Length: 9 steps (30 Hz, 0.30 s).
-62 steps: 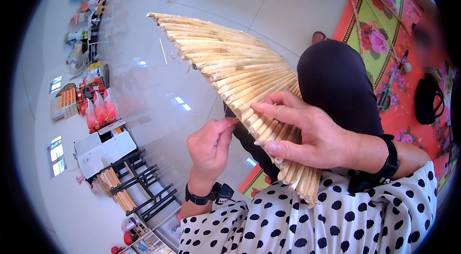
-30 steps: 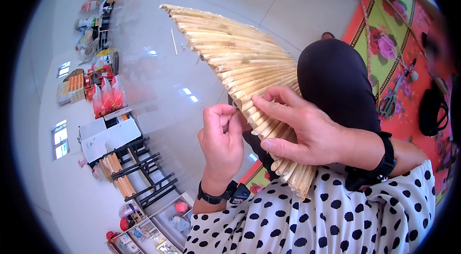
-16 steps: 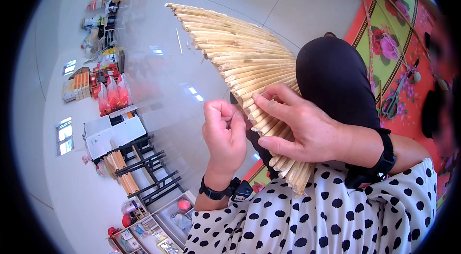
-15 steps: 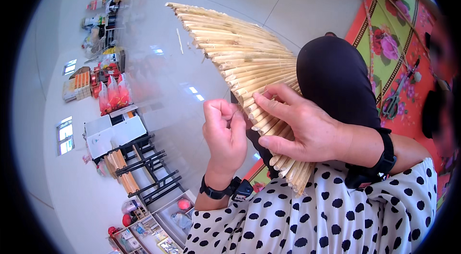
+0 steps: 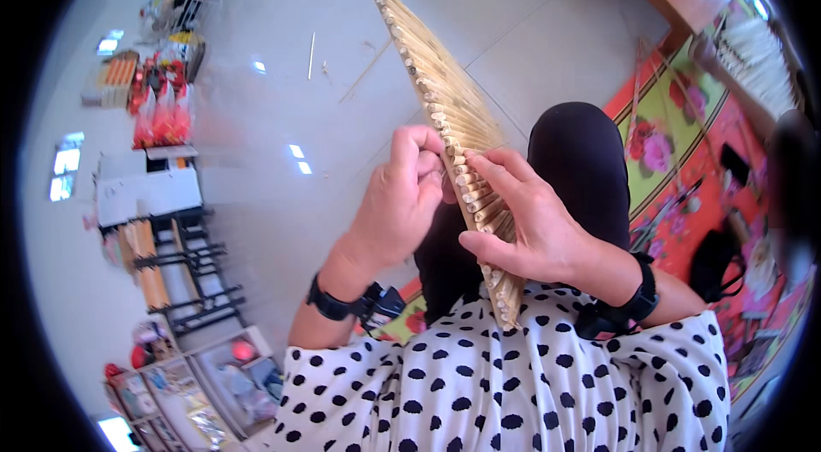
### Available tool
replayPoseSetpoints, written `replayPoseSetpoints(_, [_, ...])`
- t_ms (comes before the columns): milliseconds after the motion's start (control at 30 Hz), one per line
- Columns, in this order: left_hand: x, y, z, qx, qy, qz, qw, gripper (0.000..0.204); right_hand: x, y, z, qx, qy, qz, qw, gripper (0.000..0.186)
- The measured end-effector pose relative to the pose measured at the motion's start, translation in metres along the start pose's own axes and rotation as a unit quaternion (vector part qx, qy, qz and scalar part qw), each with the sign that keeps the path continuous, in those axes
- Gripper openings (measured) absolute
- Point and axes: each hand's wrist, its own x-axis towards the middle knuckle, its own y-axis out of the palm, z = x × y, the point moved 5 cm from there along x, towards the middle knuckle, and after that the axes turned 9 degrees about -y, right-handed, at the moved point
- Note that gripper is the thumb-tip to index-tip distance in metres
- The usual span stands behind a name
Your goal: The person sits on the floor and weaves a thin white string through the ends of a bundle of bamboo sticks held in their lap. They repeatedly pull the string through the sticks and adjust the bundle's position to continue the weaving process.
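Note:
A panel of pale straw-like stalks [image 5: 434,86], laid side by side and joined, stands on edge over my lap. Its row of cut stalk ends faces up, running from the far tip down to my polka-dot top. My right hand [image 5: 540,225] grips the panel from the right, fingers on the row of ends and thumb lower along it. At the panel's left side, my left hand [image 5: 407,191] is curled with fingertips pinched against the edge. Whatever those fingertips hold is too thin or hidden to tell.
Loose stalk bits, including a thin stick [image 5: 311,56], lie on the tiled floor. A floral red and green mat [image 5: 654,148] with scissors [image 5: 676,200] and a dark bag [image 5: 717,264] is at the right. Shelves, a folded black frame [image 5: 192,268] and red bags [image 5: 162,117] line the left.
The panel has tipped from showing its broad face to nearly edge-on. Both hands stay at its edge, the left still pinching. My view has shifted, bringing a wooden table into sight at upper right.

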Motion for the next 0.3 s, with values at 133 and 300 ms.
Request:
replayPoseSetpoints(133, [0.002, -0.046, 0.0, 0.133, 0.005, -0.203, 0.97, 0.031, -0.001, -0.012, 0.005, -0.045, 0.039, 0.015, 0.998, 0.069])
replayPoseSetpoints(300, [-0.013, -0.063, -0.005, 0.273, 0.169, -0.381, 0.867, 0.042, -0.012, -0.026, 0.006, 0.029, 0.153, 0.007, 0.988, 0.065])
